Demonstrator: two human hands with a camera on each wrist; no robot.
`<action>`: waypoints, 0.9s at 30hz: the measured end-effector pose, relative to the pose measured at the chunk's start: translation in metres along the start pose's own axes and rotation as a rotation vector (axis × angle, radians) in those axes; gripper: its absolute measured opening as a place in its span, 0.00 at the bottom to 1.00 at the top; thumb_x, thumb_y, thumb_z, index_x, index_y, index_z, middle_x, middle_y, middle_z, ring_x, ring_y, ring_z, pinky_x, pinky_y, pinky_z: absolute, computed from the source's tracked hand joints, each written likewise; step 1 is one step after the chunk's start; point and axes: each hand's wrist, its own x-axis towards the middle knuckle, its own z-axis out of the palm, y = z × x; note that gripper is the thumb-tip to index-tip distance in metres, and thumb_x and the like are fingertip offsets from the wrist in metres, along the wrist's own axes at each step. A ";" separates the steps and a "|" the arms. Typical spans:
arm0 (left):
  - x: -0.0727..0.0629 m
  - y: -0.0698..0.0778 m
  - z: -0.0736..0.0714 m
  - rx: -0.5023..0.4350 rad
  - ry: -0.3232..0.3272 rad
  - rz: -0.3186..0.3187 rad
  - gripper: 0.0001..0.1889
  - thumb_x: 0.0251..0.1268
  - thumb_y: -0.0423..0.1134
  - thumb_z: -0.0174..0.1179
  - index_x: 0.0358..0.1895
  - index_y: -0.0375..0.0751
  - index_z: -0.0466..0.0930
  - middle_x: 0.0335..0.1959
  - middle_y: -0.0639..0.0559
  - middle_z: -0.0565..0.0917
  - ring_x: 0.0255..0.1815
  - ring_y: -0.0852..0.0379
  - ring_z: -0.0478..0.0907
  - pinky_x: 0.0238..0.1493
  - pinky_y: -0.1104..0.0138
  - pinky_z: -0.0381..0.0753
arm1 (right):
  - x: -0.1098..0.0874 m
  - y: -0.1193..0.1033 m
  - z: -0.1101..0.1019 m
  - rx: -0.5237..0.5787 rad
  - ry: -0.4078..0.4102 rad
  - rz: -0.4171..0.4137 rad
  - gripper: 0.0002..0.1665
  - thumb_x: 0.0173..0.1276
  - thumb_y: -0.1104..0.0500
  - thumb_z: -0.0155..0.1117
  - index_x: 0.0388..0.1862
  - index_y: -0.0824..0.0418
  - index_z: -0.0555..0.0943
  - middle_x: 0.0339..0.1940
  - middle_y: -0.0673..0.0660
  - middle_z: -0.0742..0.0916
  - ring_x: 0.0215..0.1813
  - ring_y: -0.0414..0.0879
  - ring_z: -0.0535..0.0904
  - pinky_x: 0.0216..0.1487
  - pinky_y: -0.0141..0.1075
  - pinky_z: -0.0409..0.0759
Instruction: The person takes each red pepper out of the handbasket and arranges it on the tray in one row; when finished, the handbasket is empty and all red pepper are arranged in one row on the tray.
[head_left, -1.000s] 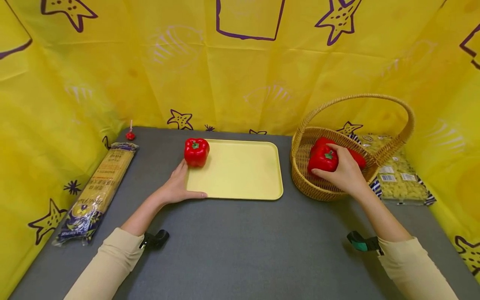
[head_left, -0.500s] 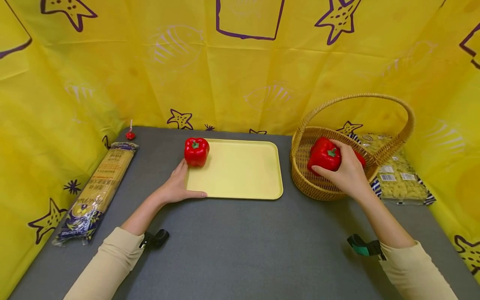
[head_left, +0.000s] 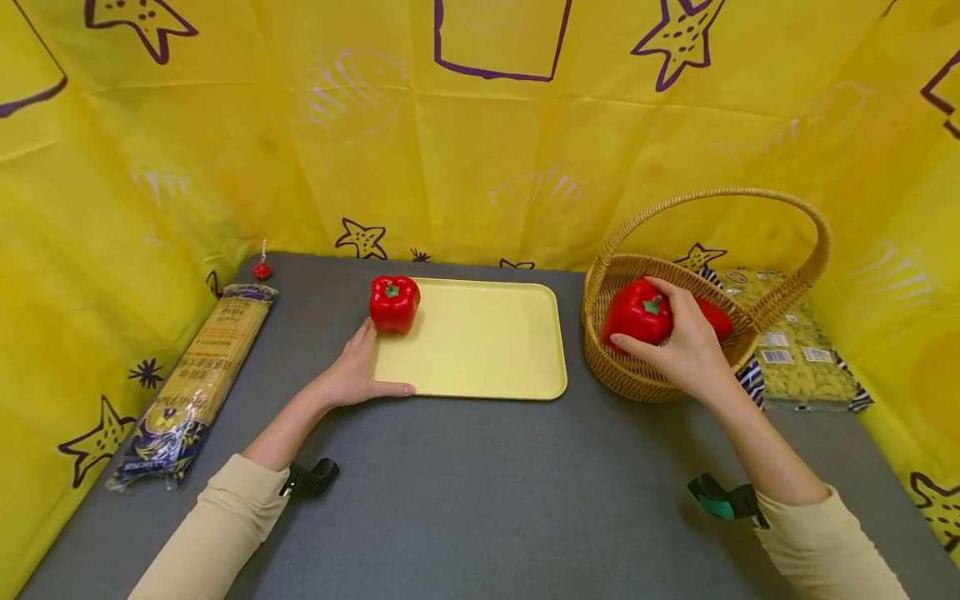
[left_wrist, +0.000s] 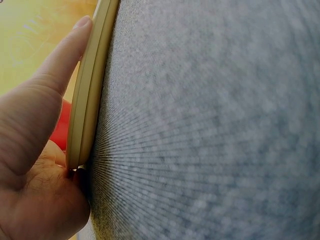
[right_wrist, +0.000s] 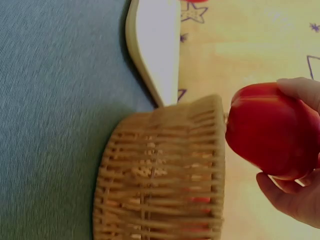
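Note:
My right hand [head_left: 688, 346] grips a red bell pepper [head_left: 633, 317] with a green stem, thumb on the near side and fingers over the far side. In the right wrist view this bell pepper [right_wrist: 272, 130] is above the rim of the wicker basket [right_wrist: 160, 170]. Another red item [head_left: 714, 319] lies inside the basket, partly behind my hand. My left hand [head_left: 352, 372] touches the near left corner of a pale yellow tray [head_left: 480, 342], thumb straight along its front edge and fingers at its left edge. A second red bell pepper [head_left: 394, 304] sits on the tray's far left corner.
The basket's tall handle [head_left: 712, 193] arches over its opening. A bag of pasta [head_left: 802, 358] lies behind the basket on the right. On the left are a spaghetti packet [head_left: 198, 379] and a small red item with a white stick [head_left: 262, 268]. Yellow cloth [head_left: 480, 167] surrounds the grey table [head_left: 510, 483].
My right hand has raised the bell pepper within the basket and shifted it slightly left. The left hand, the tray and the bell pepper on it stay in place.

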 end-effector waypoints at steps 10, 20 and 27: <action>0.001 -0.001 0.000 -0.002 0.003 -0.004 0.69 0.44 0.59 0.76 0.78 0.38 0.31 0.78 0.35 0.38 0.76 0.34 0.41 0.68 0.36 0.48 | 0.000 -0.015 0.018 0.040 -0.039 -0.042 0.51 0.53 0.52 0.78 0.72 0.59 0.63 0.64 0.63 0.72 0.61 0.60 0.71 0.51 0.62 0.76; -0.002 -0.001 0.001 -0.029 -0.006 -0.033 0.69 0.45 0.58 0.75 0.78 0.37 0.30 0.78 0.35 0.35 0.76 0.33 0.37 0.69 0.37 0.46 | 0.001 -0.024 0.043 0.091 -0.116 -0.086 0.51 0.53 0.53 0.79 0.71 0.62 0.63 0.61 0.63 0.74 0.59 0.59 0.72 0.51 0.58 0.77; -0.005 -0.001 0.004 -0.031 -0.002 -0.051 0.69 0.48 0.58 0.74 0.77 0.36 0.27 0.78 0.35 0.33 0.77 0.34 0.36 0.69 0.37 0.44 | 0.002 -0.028 0.058 0.112 -0.150 -0.096 0.51 0.52 0.53 0.80 0.71 0.61 0.63 0.62 0.62 0.73 0.60 0.57 0.71 0.53 0.57 0.77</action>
